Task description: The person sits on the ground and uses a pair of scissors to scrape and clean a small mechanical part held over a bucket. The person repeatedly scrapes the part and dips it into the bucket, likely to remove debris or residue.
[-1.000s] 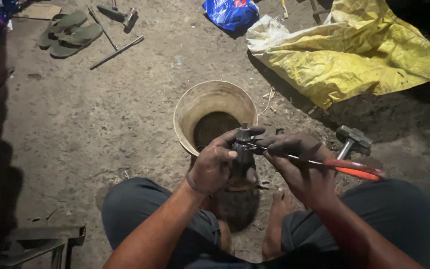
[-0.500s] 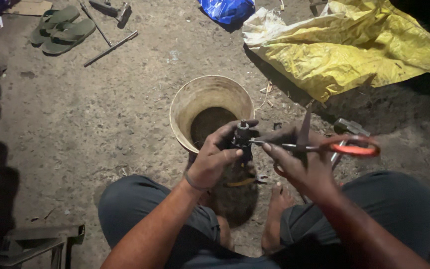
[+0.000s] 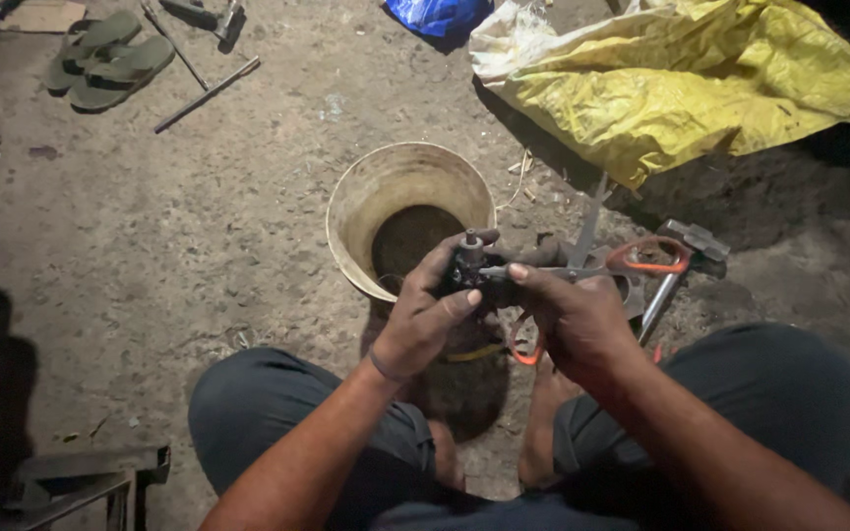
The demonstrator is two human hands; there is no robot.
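Left hand (image 3: 425, 320) and right hand (image 3: 573, 315) on small dark metal part (image 3: 468, 264), orange-handled scissors (image 3: 632, 264), above bucket (image 3: 366, 206).

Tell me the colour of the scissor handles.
Orange, on the scissors in the right hand; head view.

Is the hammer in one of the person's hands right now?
No, the hammer lies on the ground beside the right hand, which holds orange-handled scissors, while the left hand grips a small dark part.

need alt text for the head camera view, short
Seen from above, a seated person's left hand grips a small dark metal part while the right hand works orange-handled scissors against it, above a tan bucket on a dirt floor.
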